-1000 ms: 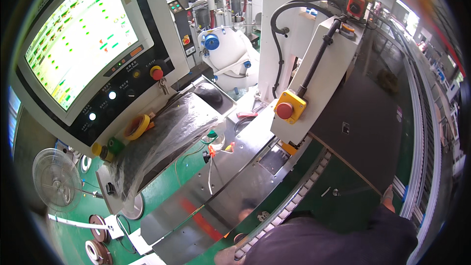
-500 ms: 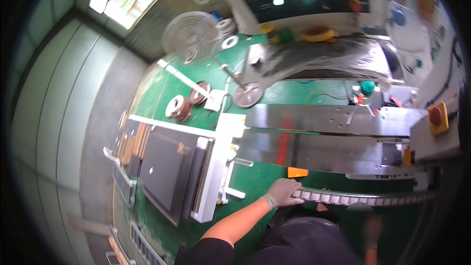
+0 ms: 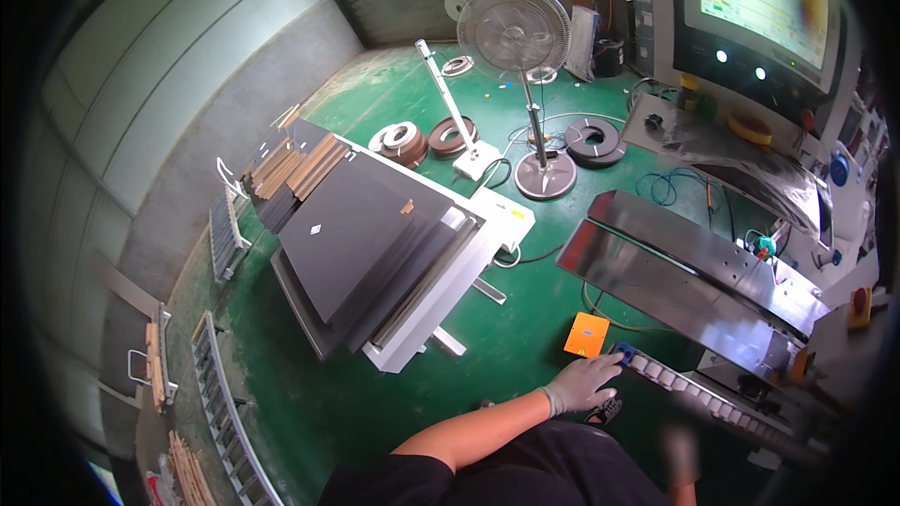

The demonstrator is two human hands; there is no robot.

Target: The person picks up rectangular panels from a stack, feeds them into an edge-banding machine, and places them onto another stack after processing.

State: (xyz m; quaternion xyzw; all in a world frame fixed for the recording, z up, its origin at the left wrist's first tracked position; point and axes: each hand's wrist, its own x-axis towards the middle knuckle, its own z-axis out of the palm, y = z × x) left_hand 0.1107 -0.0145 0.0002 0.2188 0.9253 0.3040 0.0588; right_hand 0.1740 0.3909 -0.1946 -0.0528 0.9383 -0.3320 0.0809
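Observation:
My left hand (image 3: 583,384), in a light grey glove, reaches forward at the lower middle with its fingers stretched out. Its fingertips lie at the blue end piece (image 3: 622,352) of a rail with white rollers (image 3: 689,392); whether they press on it I cannot tell. That rail runs off to the lower right. Just beyond the hand is an orange box (image 3: 587,334). At the bottom, right of my body, my right hand (image 3: 681,452) is smeared, its fingers unreadable. Past the rail stretches a shiny metal machine bed (image 3: 675,274).
Dark panels (image 3: 356,234) are stacked on a white-framed stand to the left, with wooden strips (image 3: 300,167) on top. A pedestal fan (image 3: 515,26), edging rolls (image 3: 592,142) and cables occupy the green floor beyond. A control screen (image 3: 761,5) stands upper right.
My view has swung left, bringing the panel stack and fan further into sight. My left hand's fingers, earlier curled over the rail's end, are now straighter. The right hand is blurred in both frames.

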